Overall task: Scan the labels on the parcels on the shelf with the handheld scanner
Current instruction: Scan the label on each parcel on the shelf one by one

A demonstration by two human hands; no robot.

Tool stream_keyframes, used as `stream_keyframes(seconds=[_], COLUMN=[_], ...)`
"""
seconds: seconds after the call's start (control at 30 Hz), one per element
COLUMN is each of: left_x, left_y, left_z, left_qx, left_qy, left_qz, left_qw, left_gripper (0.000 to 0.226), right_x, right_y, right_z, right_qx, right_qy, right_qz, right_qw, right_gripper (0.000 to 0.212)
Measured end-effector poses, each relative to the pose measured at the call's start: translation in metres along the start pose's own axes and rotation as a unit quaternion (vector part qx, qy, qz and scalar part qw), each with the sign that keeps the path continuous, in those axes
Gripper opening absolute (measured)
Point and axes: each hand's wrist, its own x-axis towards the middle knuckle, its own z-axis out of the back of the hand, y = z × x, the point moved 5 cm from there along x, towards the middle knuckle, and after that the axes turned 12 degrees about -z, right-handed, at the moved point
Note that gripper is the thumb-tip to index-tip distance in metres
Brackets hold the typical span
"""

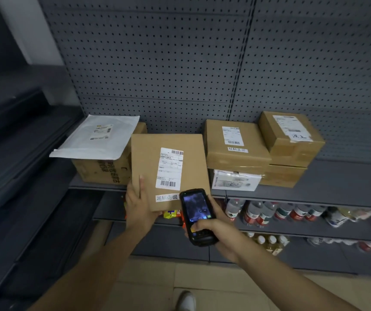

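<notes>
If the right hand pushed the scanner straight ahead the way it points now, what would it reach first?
Probably the flat cardboard parcel gripped by the left hand: the scanner in the right hand points at its lower edge, though depth is unclear.

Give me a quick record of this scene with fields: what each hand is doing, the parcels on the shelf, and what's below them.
left hand: the left hand grips the lower left corner of the flat brown parcel, label facing up
right hand: the right hand holds the handheld scanner, screen lit, beside that parcel's lower right corner
other parcels: white mailer lying on a box; two stacks of brown boxes to the right
lower shelf: bottles
</notes>
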Motion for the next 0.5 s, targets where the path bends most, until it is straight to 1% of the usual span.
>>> stream_keyframes(seconds=[0.2, 0.33, 0.5], left_x=[-0.034, -0.052, -0.066], left_y=[-0.036, -0.054, -0.063], left_z=[0.041, 0.055, 0.061], left_qx=[0.014, 0.03, 0.04], left_qy=[-0.084, -0.108, -0.126], left_qz=[-0.021, -0.008, -0.008], left_qw=[0.996, 0.994, 0.991], left_gripper=[0.121, 0.112, 0.111], right_x=[-0.063, -0.094, -0.122], right_y=[-0.004, -0.005, -0.011], right_z=[-0.027, -0.043, -0.049], right_qx=[0.007, 0.019, 0.05], right_qy=[0.057, 0.087, 0.11], right_qz=[0.019, 0.047, 0.048], right_qw=[0.998, 0.995, 0.991], right_gripper=[0.075, 0.073, 0.074])
